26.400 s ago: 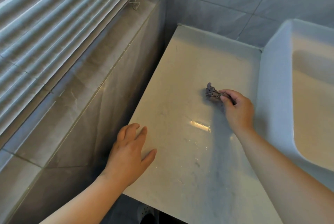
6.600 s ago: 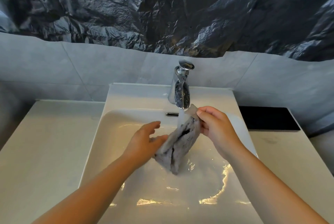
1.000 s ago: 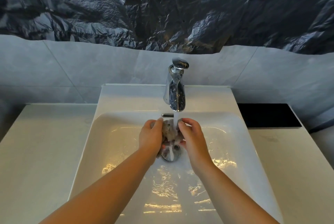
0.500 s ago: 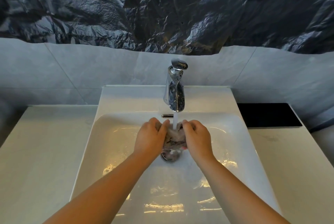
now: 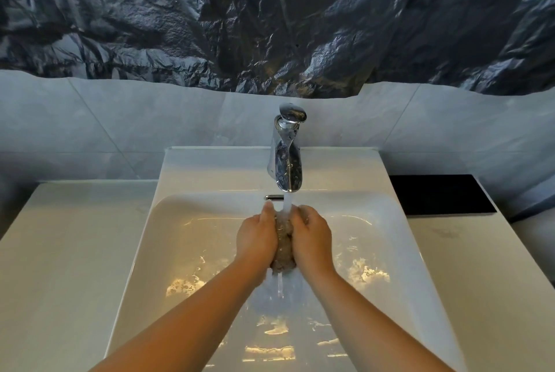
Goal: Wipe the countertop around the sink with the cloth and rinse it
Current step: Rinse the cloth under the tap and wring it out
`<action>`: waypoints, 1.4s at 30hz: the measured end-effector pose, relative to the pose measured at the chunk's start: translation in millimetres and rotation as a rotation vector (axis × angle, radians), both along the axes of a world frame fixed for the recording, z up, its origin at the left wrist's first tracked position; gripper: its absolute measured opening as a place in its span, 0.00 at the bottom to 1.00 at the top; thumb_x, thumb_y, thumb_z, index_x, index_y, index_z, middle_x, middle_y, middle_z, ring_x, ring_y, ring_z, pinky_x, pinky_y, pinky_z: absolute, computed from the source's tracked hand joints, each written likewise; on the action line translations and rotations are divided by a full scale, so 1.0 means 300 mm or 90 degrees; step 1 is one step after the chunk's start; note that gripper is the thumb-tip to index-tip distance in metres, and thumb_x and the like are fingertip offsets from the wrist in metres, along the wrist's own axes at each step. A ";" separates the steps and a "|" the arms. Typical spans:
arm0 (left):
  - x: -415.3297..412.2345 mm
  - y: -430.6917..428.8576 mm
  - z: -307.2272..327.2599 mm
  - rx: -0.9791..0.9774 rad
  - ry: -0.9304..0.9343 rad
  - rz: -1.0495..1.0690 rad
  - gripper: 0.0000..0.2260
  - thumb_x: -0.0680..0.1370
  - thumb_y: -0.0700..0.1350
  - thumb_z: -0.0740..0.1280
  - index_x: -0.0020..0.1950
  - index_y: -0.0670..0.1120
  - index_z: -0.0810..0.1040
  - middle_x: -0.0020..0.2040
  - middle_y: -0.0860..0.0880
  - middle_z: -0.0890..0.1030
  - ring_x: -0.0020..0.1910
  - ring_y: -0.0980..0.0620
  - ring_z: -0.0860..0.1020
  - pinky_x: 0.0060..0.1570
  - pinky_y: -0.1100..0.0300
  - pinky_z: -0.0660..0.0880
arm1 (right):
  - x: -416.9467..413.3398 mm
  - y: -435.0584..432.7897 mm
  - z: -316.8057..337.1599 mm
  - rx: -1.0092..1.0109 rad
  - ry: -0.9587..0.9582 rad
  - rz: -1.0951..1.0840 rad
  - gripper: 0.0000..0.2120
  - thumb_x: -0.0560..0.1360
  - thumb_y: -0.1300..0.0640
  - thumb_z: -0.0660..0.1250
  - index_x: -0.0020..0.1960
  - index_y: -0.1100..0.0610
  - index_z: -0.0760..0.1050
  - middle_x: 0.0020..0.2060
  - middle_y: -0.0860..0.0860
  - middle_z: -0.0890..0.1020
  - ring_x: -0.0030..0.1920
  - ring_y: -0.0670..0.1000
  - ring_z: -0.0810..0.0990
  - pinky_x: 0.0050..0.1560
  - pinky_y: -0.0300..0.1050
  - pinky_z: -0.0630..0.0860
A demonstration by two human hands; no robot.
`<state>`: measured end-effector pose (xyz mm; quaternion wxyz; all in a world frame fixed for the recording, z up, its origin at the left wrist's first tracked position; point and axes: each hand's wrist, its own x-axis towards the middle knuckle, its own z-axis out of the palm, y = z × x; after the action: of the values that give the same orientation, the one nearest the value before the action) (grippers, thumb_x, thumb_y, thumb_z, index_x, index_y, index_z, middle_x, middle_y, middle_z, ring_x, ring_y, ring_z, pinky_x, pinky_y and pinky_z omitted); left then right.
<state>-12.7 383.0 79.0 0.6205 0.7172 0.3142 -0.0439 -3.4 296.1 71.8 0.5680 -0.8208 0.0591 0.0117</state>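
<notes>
Where the wall rises behind the basin, a crumpled black plastic sheet (image 5: pixel 270 11) covers its upper part. Pale grey wall tiles (image 5: pixel 90 119) show below the sheet's ragged lower edge.

Countertop (image 5: pixel 66 266): light stone look, running left and right of the sink. A flat black panel (image 5: pixel 438 194) lies on its right rear part, just beside the sink's edge.

Sink (image 5: pixel 210 167): white, rectangular, set into the middle of the countertop. The basin floor is wet, with bright rippled reflections on both sides of the arms.

Both bare forearms reach in from the bottom edge and meet over the middle of the basin.

Faucet (image 5: pixel 286 158): chrome, single lever on top, standing on the sink's rear deck, spout pointing toward the camera.

Left hand (image 5: pixel 255 236) and right hand (image 5: pixel 312 239): side by side, fingers curled round the cloth (image 5: pixel 283 251) and squeezing it from either side, knuckles up.

Cloth: grey, bunched into a narrow wad between the two palms, held above the basin floor directly under the spout. Only a strip shows between the hands.

Water stream (image 5: pixel 287 203): falls from the spout onto the top of the cloth; more water drains off the cloth's lower end into the basin.

Small chrome overflow fitting (image 5: pixel 274 197) on the rear basin wall, just left of the stream.
</notes>
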 end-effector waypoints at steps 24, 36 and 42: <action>-0.026 -0.030 0.027 -0.200 0.020 0.013 0.15 0.80 0.51 0.58 0.44 0.45 0.81 0.37 0.42 0.82 0.33 0.44 0.80 0.28 0.55 0.76 | -0.006 0.007 0.003 0.045 0.117 -0.030 0.13 0.80 0.50 0.58 0.41 0.53 0.76 0.37 0.51 0.82 0.41 0.52 0.81 0.43 0.48 0.77; -0.040 0.168 0.006 0.024 0.029 -0.066 0.13 0.72 0.54 0.71 0.42 0.44 0.80 0.41 0.43 0.82 0.42 0.43 0.81 0.43 0.50 0.80 | 0.098 -0.138 0.236 -0.166 -0.195 0.068 0.17 0.79 0.56 0.61 0.68 0.53 0.69 0.64 0.49 0.74 0.60 0.47 0.74 0.53 0.37 0.72; -0.082 0.208 0.065 0.098 0.000 -0.099 0.12 0.75 0.55 0.68 0.43 0.46 0.80 0.41 0.45 0.81 0.41 0.46 0.80 0.32 0.58 0.76 | 0.153 -0.035 0.382 -0.343 -0.339 0.247 0.24 0.81 0.55 0.57 0.76 0.53 0.57 0.75 0.47 0.60 0.75 0.45 0.57 0.69 0.36 0.56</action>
<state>-37.4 445.4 98.4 0.5586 0.7847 0.2600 -0.0675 42.4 285.6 186.3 0.3156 -0.9103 -0.2441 -0.1102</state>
